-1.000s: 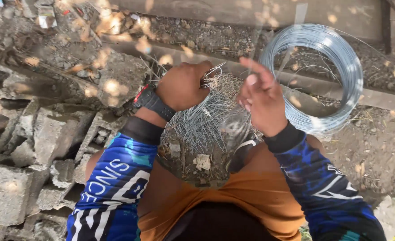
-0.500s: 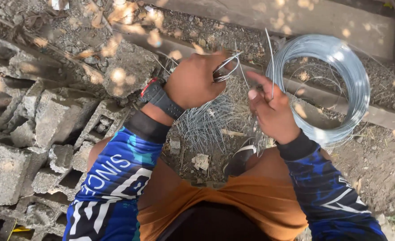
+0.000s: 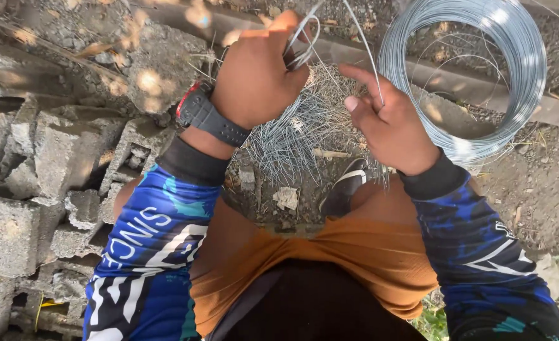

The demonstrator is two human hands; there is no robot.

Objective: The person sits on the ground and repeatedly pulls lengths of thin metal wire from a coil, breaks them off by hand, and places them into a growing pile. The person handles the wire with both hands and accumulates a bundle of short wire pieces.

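From the head camera, looking straight down over your orange shorts (image 3: 355, 252): your left hand (image 3: 257, 79) is up at about eleven o'clock, closed into a loose fist around a small loop of wire (image 3: 303, 39), the thumb and forefinger pinching the bend so the loop keeps its shape; the black watch (image 3: 207, 117) sits on that wrist, just below the fist; your right hand (image 3: 390, 123) is just right of centre, part open, the forefinger stretched toward twelve o'clock and a straight strand running up past it, seemingly held taut between thumb and finger, though the thumb's grip is hidden behind the hand; the strand leads up and out of the top edge, so where it joins I cannot tell; the big coil of wire (image 3: 466, 76) stands tilted at one to two o'clock, near your right hand, close enough to feed from without reaching; below your hands, at the centre, a pile of cut wire pieces (image 3: 292, 136) lies on the dirt, right under where the work is done; your sandal (image 3: 344, 192) rests at its lower edge; broken concrete blocks (image 3: 46, 164) are stacked from eight to ten o'clock, well apart from the coil.
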